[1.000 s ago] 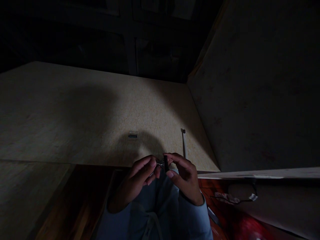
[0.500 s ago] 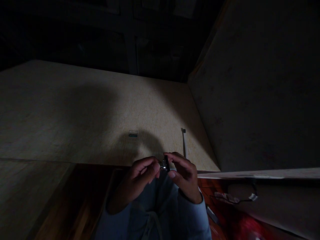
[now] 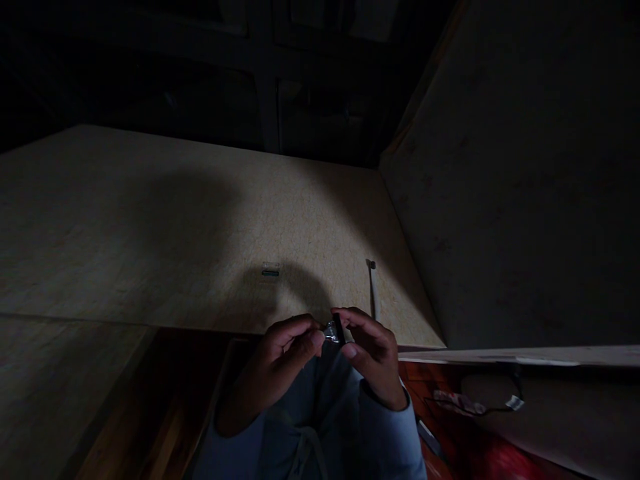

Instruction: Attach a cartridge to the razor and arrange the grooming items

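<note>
In the head view, both hands meet over my lap at the table's front edge. Between them is a small black bar with a shiny silver part point(image 3: 331, 331); the dim light hides its exact kind. My left hand point(image 3: 283, 353) pinches the silver end between thumb and fingers. The thumb and forefinger of my right hand point(image 3: 373, 347) grip the two ends of the black bar, which stands nearly upright. Something pale shows just behind the bar, partly covered by the right fingers.
A small clear case with a dark strip point(image 3: 271, 273) lies on the pale table point(image 3: 300, 207) beyond my hands. To its right lies a thin white stick with a dark tip point(image 3: 374, 290). A wall point(image 3: 525, 200) rises along the right side. Below, a black cable point(image 3: 493, 408) hangs near something red.
The black bar has turned slightly and more of its silver side shows. Both hands keep their hold. The whole view has shifted a little.
</note>
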`<state>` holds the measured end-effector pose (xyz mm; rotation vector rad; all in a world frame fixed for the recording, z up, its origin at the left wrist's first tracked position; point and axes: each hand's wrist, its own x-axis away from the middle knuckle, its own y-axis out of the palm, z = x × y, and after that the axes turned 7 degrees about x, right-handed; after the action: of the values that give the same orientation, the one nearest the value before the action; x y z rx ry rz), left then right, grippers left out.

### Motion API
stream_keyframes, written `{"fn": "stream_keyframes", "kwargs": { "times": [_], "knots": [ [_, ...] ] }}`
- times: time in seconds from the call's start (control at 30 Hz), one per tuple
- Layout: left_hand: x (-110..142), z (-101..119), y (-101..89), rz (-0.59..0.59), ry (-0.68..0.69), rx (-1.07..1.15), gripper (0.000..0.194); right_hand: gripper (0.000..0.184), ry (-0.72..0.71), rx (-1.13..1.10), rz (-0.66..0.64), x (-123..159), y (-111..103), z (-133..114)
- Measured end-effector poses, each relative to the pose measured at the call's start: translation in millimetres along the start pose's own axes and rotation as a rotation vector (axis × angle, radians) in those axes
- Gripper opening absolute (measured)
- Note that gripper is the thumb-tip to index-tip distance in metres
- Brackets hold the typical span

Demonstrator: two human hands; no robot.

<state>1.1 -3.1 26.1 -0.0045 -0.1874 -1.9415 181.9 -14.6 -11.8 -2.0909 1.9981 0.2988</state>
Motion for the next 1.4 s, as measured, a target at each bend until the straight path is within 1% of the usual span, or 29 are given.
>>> {"fn": "stream_keyframes", "kwargs": {
  "times": [0.13,0.43,0.57,0.83,0.97,1.1,1.4],
  "knots": [
    [0.3,1.3,0.3,0.01,-0.001,0.008,0.04,0.036,0.022,-0.009,0.016,1.7,0.3,-0.1],
    [-1.4,-7.5,-2.2,-0.006,0.018,0.01,0.037,0.034,0.003,-0.021,0.021,0.0,0.3,0.8],
    [-1.1,-7.6,-1.5,0.001,0.018,0.0,0.041,0.034,0.023,-0.007,0.03,1.0,0.4,2.0],
    [-0.6,-8.1,-2.7,-0.011,0.015,0.006,0.042,0.035,0.021,-0.012,-0.017,0.0,0.6,2.1],
    [-0.2,-8.5,-3.0,-0.023,0.009,0.001,0.041,0.036,0.002,-0.059,-0.017,0.3,0.7,1.5],
    [-0.1,-9.2,-2.9,-0.035,-0.003,0.018,0.04,0.038,0.005,-0.059,-0.026,0.6,-0.2,1.2],
    [-2.4,-12.0,-3.7,-0.063,-0.011,0.03,0.043,0.038,-0.048,-0.041,-0.071,-1.0,-2.5,3.1]
  ]
}}
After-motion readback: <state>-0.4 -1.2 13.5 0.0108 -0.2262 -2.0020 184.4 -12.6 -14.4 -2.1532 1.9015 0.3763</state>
